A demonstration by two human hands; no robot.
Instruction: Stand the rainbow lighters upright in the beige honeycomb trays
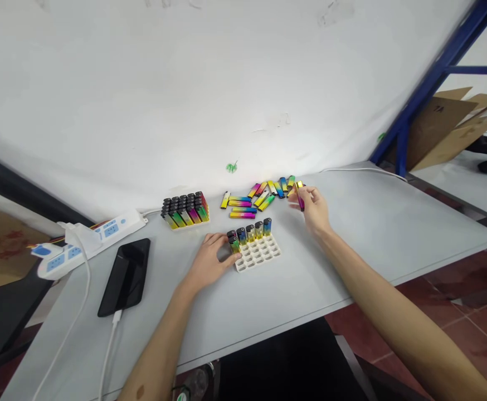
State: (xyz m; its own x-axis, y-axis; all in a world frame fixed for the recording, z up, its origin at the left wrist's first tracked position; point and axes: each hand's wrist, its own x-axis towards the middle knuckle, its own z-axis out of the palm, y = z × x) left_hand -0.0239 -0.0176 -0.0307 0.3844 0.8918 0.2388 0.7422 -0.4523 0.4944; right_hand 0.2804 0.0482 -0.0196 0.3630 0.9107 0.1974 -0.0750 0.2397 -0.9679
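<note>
My right hand [315, 209] pinches a shiny yellow-and-purple lighter [300, 199] upright above the table, at the right end of the loose lighters. With thumb and fingers around its left end, my left hand [210, 262] grips a white tray [258, 257] full of oval slots. Lighters stand along the tray's back row, among them a blue one [267, 226]. A green lighter [234, 245] stands in front of them at the left, close to my left thumb. Several multicoloured lighters [243, 213] lie loose behind the tray.
A second rack packed with upright lighters [185, 211] stands back left. Further left are a black phone [124, 277] on a white cable [108, 351] and a power strip [97, 242]. A white wall runs behind the table; cardboard boxes [444, 128] sit beyond a blue frame [402, 145].
</note>
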